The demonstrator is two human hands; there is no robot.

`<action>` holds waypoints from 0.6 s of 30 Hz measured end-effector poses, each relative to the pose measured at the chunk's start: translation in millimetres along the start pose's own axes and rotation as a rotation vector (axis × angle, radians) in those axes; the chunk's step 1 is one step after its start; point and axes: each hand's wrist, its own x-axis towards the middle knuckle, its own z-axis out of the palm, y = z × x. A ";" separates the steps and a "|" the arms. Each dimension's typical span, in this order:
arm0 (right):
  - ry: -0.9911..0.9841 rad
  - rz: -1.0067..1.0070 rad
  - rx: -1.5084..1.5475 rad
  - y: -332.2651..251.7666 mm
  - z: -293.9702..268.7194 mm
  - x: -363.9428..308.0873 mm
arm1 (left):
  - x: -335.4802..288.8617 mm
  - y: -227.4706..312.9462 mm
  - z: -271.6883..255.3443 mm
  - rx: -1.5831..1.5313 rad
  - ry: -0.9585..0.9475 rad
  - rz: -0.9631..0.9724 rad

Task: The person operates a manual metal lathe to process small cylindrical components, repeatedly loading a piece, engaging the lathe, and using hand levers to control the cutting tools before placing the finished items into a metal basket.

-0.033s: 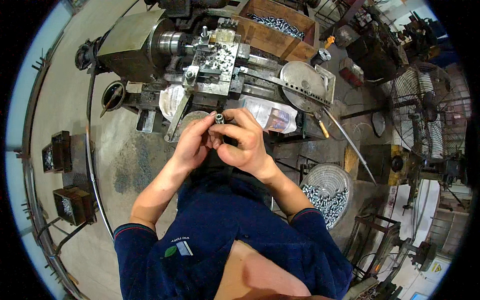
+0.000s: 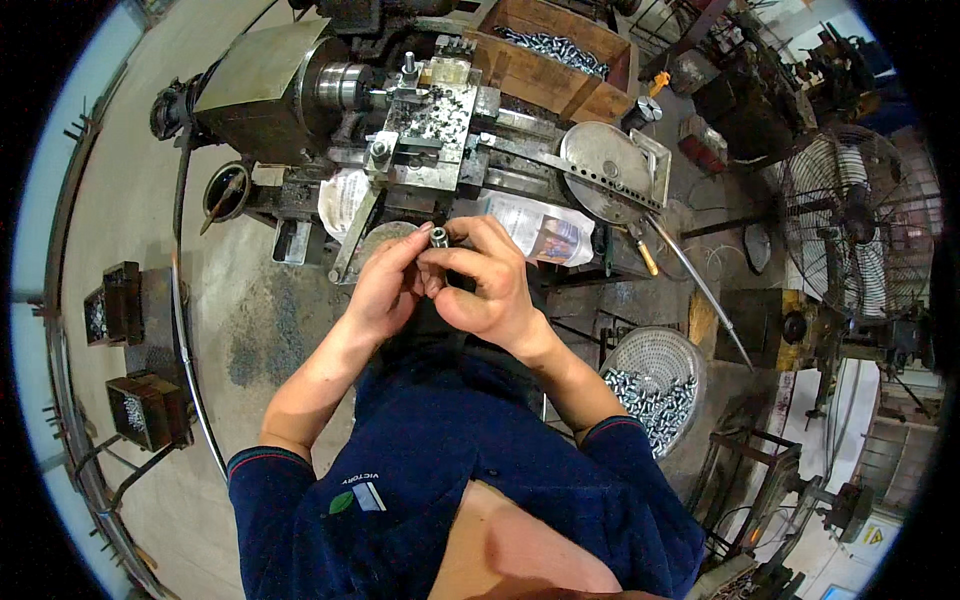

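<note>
While left hand (image 2: 382, 287) and right hand (image 2: 490, 285) together grip a small metal part (image 2: 439, 238) | their pose matches the earlier frame

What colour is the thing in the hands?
The metal part is silver, seen in the head view.

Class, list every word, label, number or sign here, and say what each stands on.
Dark blue shirt: clear lettering, not copied.
White sheet beyond left hand, another beyond right hand: print too small.
White panel: reddish characters, too blurred.
White box: yellow triangle, symbol too small.
</note>
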 end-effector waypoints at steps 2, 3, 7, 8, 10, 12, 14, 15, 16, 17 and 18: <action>0.004 0.006 0.003 0.7 0.1 -0.1 | 0.8 -0.5 -0.6 0.041 0.003 0.010; 0.009 0.007 0.005 1.0 0.5 -0.3 | 1.7 -1.3 -2.2 0.054 -0.010 0.017; 0.013 -0.003 0.029 4.4 1.5 -0.9 | 3.3 -2.0 -5.6 0.069 -0.052 0.032; 0.016 -0.002 0.041 5.7 2.1 -1.3 | 2.9 -1.2 -4.8 0.063 -0.060 0.033; 0.022 0.001 0.066 7.8 2.8 -2.0 | 1.6 0.9 -2.1 0.052 -0.070 0.033; 0.014 0.016 0.092 7.0 1.9 -1.2 | 1.3 1.2 -2.3 0.055 -0.078 0.036; 0.006 0.021 0.114 6.0 1.0 -0.3 | 1.4 1.0 -4.5 0.073 -0.083 0.042; 0.002 0.020 0.122 5.8 0.5 0.3 | 1.3 1.1 -4.4 0.062 -0.088 0.042; -0.002 0.019 0.129 5.8 0.3 0.6 | 1.2 1.4 -4.1 0.051 -0.092 0.041; -0.006 0.017 0.126 6.2 0.5 0.6 | 1.1 1.5 -4.0 0.040 -0.096 0.041; -0.011 0.014 0.122 6.9 0.9 0.4 | 1.1 1.5 -4.3 0.026 -0.101 0.039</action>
